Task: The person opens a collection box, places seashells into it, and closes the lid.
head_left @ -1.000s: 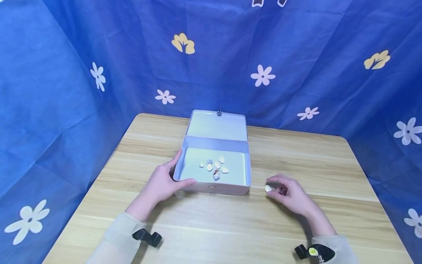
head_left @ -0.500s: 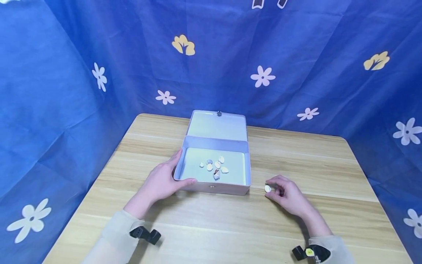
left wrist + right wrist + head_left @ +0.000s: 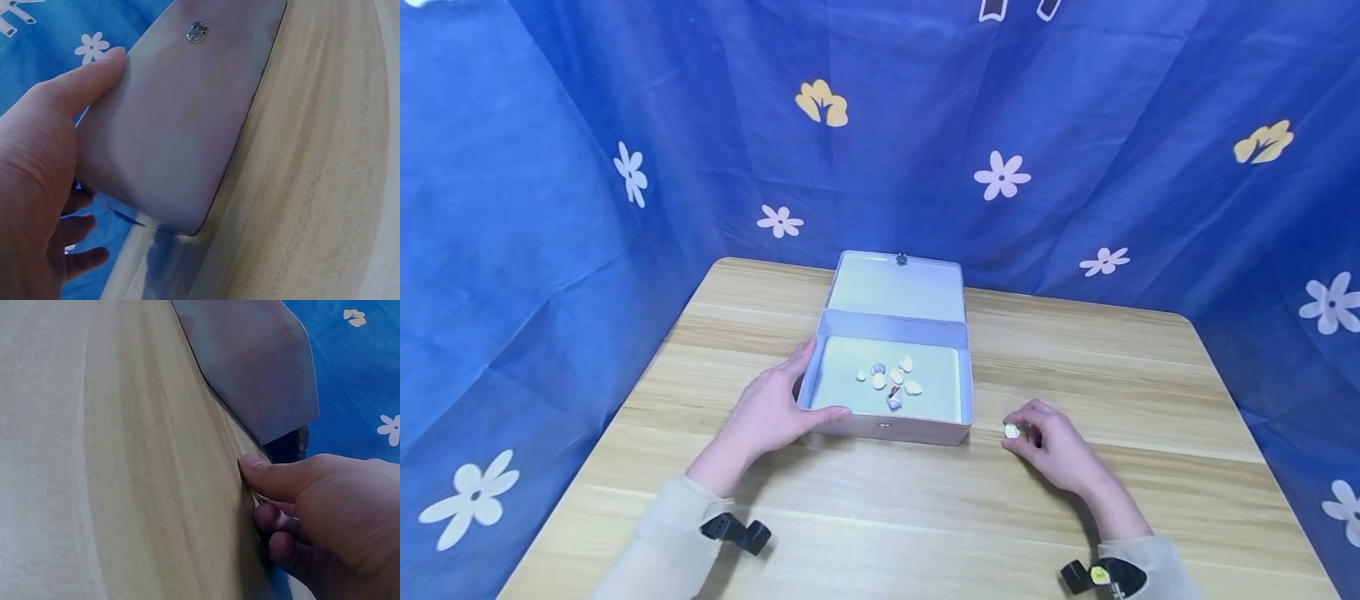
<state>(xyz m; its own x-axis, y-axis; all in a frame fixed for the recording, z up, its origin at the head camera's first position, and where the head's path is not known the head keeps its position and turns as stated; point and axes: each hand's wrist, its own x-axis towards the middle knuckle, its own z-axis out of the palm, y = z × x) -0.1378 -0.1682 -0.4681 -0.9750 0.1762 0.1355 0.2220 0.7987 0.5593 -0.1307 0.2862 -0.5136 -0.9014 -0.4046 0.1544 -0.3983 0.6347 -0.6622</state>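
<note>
A pale metal box (image 3: 925, 429) lies on the table with its hinged lid (image 3: 898, 287) folded back, away from me. Several small shells (image 3: 878, 382) are spread over its floor, one of them brown-streaked (image 3: 895, 397). At the box's front left corner, my left hand (image 3: 771, 412) grips it, thumb along the front rim and fingers down the left side. To the right of the box, my right hand (image 3: 1051, 442) pinches a small white shell (image 3: 1011, 431) between thumb and fingers, low over the tabletop. In the right wrist view that shell is hidden behind the thumb (image 3: 275, 478).
The wooden table (image 3: 880, 517) has rounded far corners. A blue flowered cloth (image 3: 910, 125) hangs close behind it and on both sides. On the box's front wall there is a small metal latch plate (image 3: 197, 32). Both wrists carry black camera mounts (image 3: 737, 533).
The white shell between my right fingers has turned a little and sits slightly lower. My left hand and the box stay in place.
</note>
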